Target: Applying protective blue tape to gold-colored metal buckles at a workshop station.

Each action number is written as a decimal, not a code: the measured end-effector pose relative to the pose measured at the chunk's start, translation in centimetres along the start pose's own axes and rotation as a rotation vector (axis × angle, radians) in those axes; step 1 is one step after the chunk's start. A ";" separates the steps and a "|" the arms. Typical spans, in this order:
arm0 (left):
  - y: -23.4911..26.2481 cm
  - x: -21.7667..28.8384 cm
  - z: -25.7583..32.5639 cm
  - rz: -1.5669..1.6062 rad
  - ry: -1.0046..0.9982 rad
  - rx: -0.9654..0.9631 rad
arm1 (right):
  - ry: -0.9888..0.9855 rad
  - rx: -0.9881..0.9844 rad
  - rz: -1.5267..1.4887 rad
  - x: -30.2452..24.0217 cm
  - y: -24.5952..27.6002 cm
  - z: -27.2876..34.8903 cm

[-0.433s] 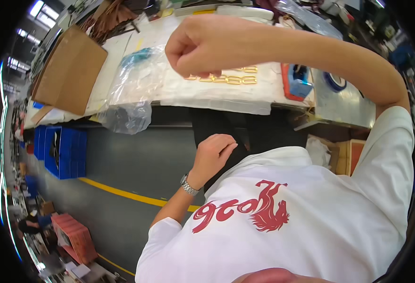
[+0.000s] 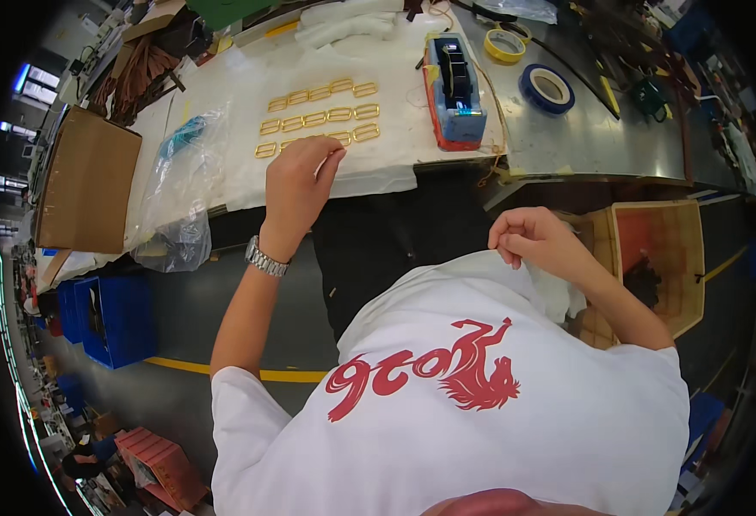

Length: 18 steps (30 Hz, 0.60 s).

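A cardboard box (image 2: 87,185) stands left, a blue tape roll (image 2: 545,105) right.

Big, bold red brush-stroke characters (image 2: 341,378) sweep across the chest of the white T-shirt (image 2: 584,413), running toward the right into a red maned-animal emblem (image 2: 485,394)! Over at lower left, the red plastic crate (image 2: 165,469) seems to carry yellowish lettering on its side, too small to read.

Free room lies between gold buckles (image 2: 313,119) and tape dispenser (image 2: 458,95) — leftward, a cardboard box (image 2: 90,179) apparently blocks passage.
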<state>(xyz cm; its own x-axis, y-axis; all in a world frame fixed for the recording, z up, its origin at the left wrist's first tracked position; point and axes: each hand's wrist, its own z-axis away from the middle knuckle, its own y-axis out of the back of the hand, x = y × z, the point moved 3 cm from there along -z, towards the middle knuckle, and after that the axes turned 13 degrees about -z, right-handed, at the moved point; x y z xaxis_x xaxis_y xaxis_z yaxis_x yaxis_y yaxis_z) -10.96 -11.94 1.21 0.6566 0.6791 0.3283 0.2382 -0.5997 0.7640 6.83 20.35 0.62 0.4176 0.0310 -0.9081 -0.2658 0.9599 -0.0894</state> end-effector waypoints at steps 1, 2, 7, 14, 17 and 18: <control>-0.8 -0.1 -0.8 -0.127 -0.087 -0.037 | 0.048 0.059 -0.062 -0.3 1.1 0.4; -1.8 -0.2 -1.5 -0.252 -0.189 -0.079 | 0.060 0.065 -0.067 -1.0 2.0 0.5; -5.1 -0.2 -3.3 -0.449 -0.378 -0.214 | 0.324 0.271 -0.023 -5.5 6.4 -2.6; -6.1 0.7 -4.2 -0.555 -0.380 -0.347 | 0.187 0.182 -0.035 -6.5 8.6 -11.5; -6.6 0.6 -4.7 -0.577 -0.355 -0.396 | 0.116 0.125 0.004 -7.2 9.0 -13.9; -6.7 0.6 -4.8 -0.589 -0.352 -0.414 | 0.109 0.116 0.002 -7.4 8.8 -14.5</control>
<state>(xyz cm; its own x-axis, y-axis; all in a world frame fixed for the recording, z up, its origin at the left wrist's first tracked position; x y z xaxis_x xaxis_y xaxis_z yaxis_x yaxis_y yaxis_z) -15.63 -5.43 -1.05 0.7095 0.6202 -0.3345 0.3759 0.0685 0.9241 -11.18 24.53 0.62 0.3190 0.0091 -0.9477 -0.1618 0.9858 -0.0450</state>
